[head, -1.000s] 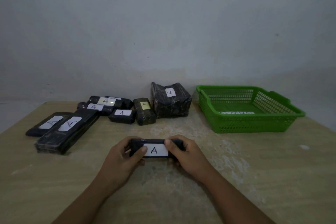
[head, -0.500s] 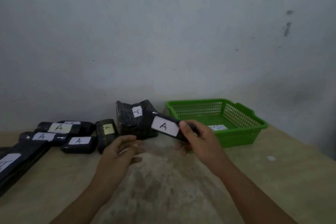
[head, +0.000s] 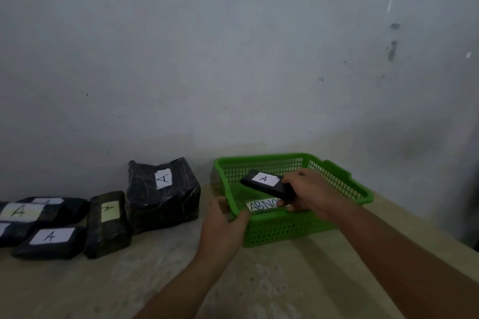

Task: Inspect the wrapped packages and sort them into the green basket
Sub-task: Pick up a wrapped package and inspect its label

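Note:
My right hand [head: 312,191] grips one end of a small black wrapped package [head: 261,184] with a white "A" label, held tilted above the inside of the green basket [head: 285,228]. A white paper label [head: 261,205] lies on the basket floor, partly hidden by my hand. The fingers of my left hand [head: 224,225] are closed over the basket's near-left corner rim. Several other black wrapped packages marked "A" lie on the table to the left: a big blocky one [head: 163,194], a narrow one [head: 107,224] and a flat one [head: 50,241].
The basket stands on a pale wooden table [head: 129,287] close against a grey wall [head: 233,59]. More labelled black packages [head: 39,211] are stacked at the far left edge of view. The table's right edge runs past the basket.
My right hand carried the small package rightward from in front of the big package to over the basket. My left hand moved from open above the table to the basket's corner. The view shifted right.

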The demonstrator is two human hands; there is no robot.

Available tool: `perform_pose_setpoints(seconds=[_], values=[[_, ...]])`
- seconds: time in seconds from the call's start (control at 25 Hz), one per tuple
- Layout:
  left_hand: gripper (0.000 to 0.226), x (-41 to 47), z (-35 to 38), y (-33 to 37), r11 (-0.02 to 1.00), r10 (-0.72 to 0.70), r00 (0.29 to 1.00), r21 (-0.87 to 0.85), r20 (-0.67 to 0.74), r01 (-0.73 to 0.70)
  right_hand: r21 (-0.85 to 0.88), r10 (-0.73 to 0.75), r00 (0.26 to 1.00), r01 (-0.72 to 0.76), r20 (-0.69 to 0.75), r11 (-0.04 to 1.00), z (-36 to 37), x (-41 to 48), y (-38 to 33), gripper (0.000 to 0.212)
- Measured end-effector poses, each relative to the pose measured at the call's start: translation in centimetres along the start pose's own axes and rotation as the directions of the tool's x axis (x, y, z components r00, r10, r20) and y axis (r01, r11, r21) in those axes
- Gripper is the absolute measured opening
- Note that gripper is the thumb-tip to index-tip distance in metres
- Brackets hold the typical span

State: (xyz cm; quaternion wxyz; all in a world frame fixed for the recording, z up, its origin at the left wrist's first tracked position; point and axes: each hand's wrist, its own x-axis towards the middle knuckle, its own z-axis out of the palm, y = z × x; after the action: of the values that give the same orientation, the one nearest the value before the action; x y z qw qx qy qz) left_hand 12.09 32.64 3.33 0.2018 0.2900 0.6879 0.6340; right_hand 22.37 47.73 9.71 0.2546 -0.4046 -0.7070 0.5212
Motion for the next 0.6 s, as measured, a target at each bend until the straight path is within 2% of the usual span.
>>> perform_pose_setpoints(seconds=[0.12, 0.28, 0.48, 0.6], values=[[0.036, 0.2, -0.3, -0.2, 1.000, -0.007, 1.000, 0.007, 0.004, 0.007, -0.095, 0.027, 1.000, -0.026, 0.015, 0.995, 0.5, 1.9, -0.4, 0.010], [0.032, -0.2, -1.3, -0.5, 1.000, -0.009, 0.998, -0.021, 0.059, 0.010, -0.348, 0.004, 1.000, -0.005, -0.005, 0.938, 2.1, 4.5, 0.2, 0.024], [0.040, -0.7, -2.5, -1.0, 0.997, -0.038, 0.988, -0.053, 0.148, 0.047, -0.440, 0.054, 0.994, -0.006, 0.096, 0.898, 5.0, 5.8, 1.5, 0.025], [0.055, -0.7, -3.1, -1.4, 0.998, -0.025, 0.977, -0.055, 0.214, 0.037, -0.467, 0.060, 0.981, 0.034, 0.185, 0.883, 6.2, 5.7, 1.8, 0.022]])
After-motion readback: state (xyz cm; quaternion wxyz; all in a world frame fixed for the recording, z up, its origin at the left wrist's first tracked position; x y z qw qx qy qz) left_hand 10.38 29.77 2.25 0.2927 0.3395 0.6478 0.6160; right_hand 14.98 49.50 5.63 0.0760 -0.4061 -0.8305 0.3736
